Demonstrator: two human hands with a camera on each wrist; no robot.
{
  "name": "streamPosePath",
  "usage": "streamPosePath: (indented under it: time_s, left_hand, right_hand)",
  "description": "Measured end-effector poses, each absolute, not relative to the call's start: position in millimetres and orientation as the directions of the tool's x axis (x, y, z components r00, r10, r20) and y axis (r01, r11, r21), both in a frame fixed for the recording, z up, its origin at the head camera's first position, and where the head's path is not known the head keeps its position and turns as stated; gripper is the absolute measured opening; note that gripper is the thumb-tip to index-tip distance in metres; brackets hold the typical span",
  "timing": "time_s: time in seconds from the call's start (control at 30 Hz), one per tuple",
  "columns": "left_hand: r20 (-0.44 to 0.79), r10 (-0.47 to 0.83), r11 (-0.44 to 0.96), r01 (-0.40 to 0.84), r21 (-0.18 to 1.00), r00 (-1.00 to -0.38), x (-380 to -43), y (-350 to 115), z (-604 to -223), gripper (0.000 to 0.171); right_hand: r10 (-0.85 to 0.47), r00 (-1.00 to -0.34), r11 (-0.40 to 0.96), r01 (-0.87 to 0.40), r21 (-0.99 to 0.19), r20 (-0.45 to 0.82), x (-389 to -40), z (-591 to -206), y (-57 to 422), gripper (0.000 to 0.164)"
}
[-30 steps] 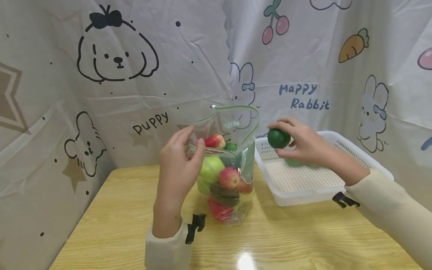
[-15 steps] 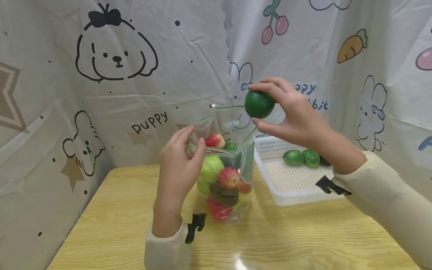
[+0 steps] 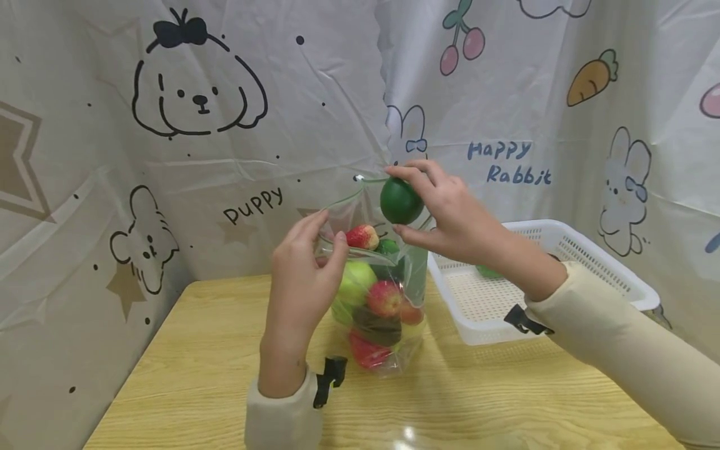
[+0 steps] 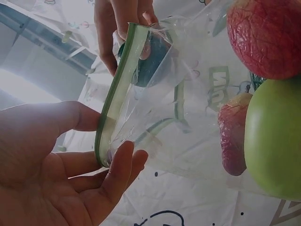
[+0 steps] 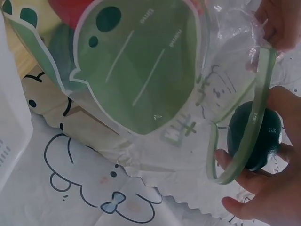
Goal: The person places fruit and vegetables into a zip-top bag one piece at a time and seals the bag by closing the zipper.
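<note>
A clear zip bag (image 3: pixel 413 294) stands upright on the table, its green-edged mouth spread. My left hand (image 3: pixel 304 265) pinches the near left rim between thumb and fingers, as the left wrist view shows. At the mouth's right side, my right hand (image 3: pixel 450 212) grips a smooth, dark green round fruit (image 3: pixel 400 201) with thumb and fingertips. In the right wrist view the fruit (image 5: pixel 254 134) is partly behind the bag's rim. Inside the bag lie a green apple (image 3: pixel 355 280), a red-yellow apple (image 3: pixel 385 298), a strawberry-like piece (image 3: pixel 362 237) and other fruit, partly hidden.
A white perforated basket (image 3: pixel 467 334) stands right of the bag, with a green fruit (image 3: pixel 488 272) partly visible below my right forearm. The wood-grain table (image 3: pixel 191 350) meets a printed cloth backdrop (image 3: pixel 315 81) behind.
My right hand has carried the dark green fruit left from over the basket, raised it, then lowered it to the bag's mouth. My left hand has stayed on the rim.
</note>
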State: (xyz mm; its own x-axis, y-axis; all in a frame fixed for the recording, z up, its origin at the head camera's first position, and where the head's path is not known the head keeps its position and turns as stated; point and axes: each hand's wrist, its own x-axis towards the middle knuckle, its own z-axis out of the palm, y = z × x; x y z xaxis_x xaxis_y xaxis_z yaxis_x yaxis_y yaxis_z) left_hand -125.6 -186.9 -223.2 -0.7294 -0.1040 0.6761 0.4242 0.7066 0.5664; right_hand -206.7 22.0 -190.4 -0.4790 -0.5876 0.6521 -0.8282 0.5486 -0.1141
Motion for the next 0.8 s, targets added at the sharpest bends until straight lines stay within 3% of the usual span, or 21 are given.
streamPosePath:
  time_s: [0.23, 0.6, 0.8]
  left_hand:
    - [0.678, -0.099, 0.713, 0.424, 0.559, -0.728, -125, -186, -223, 0.042]
    - [0.674, -0.099, 0.704, 0.427, 0.567, -0.732, -125, -185, -222, 0.042]
    - [0.678, -0.102, 0.701, 0.431, 0.568, -0.728, -125, -185, -223, 0.042]
  right_hand:
    - [-0.594, -0.51, 0.564, -0.816, -0.13, 0.623, -205, -197, 22, 0.064]
    - [-0.592, -0.522, 0.563, -0.813, -0.148, 0.614, -206, -197, 31, 0.039]
    - [-0.547, -0.486, 0.565, -0.815, -0.128, 0.682, -210, -199, 41, 0.037]
